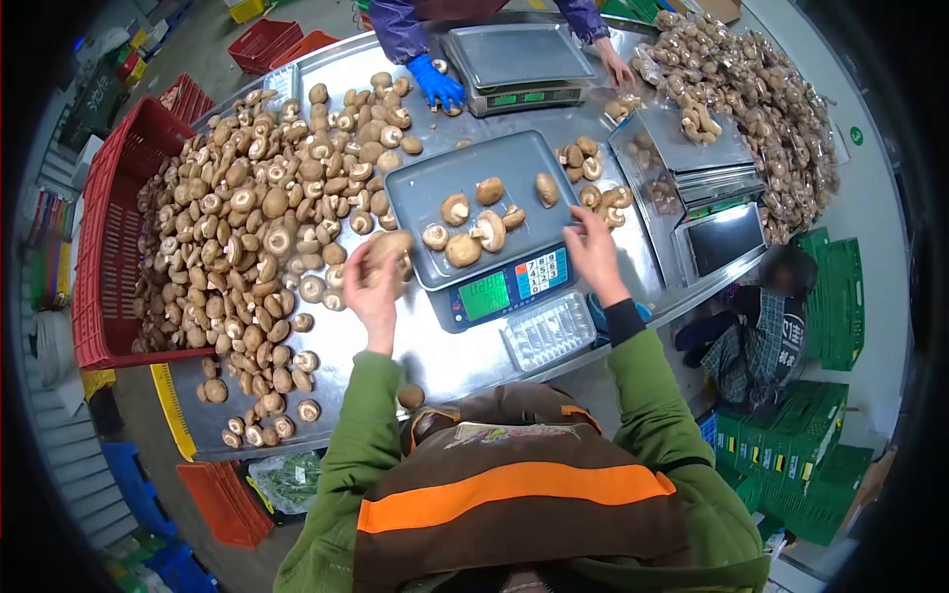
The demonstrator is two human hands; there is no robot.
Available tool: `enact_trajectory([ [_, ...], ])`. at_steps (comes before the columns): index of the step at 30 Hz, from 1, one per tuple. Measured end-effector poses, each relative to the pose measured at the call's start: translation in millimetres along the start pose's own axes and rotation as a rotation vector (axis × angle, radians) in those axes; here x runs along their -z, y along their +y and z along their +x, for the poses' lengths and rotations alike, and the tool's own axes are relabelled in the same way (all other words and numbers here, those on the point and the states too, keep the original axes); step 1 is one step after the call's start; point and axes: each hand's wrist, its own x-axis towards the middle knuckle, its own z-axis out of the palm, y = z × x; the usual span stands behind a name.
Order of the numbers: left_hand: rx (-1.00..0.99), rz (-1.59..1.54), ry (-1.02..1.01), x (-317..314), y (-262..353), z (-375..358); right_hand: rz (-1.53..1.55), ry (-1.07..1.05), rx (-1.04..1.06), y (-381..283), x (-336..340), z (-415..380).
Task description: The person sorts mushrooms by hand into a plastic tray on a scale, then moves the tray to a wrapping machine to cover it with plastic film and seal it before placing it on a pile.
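My left hand (372,296) is closed around a brown-capped mushroom (389,247), slightly blurred, just left of the digital scale. On the scale's grey tray (420,188) lie several loose mushrooms, some cap up and some with the pale stem side showing. My right hand (596,259) is at the tray's right edge with its fingers apart and nothing visible in them. Below the tray, the scale's keypad (542,272) and lit green display (483,296) face me. A clear plastic punnet (549,331) sits in front of the scale.
A large mushroom heap (257,217) spills from a tipped red crate (109,237). Across the table, a co-worker's blue-gloved hand (435,85) touches mushrooms beside a second scale (519,54). Bagged mushrooms (751,109) pile at the right, behind a wrapping machine (692,158). Another person crouches beside green crates (781,435).
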Motion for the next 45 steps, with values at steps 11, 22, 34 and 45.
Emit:
enact_trajectory([
  [11,0.251,0.404,0.255,150,-100,6,0.322,0.100,-0.339,63,37,-11],
  [22,0.236,0.373,0.332,132,-95,-6,0.258,0.113,-0.215,64,15,44],
  [34,0.240,0.372,0.157,83,-54,-19,-0.384,0.169,0.133,20,-27,69],
  [45,0.078,0.158,-0.252,-26,2,-12,-0.047,-0.028,0.713,-92,-54,44],
])
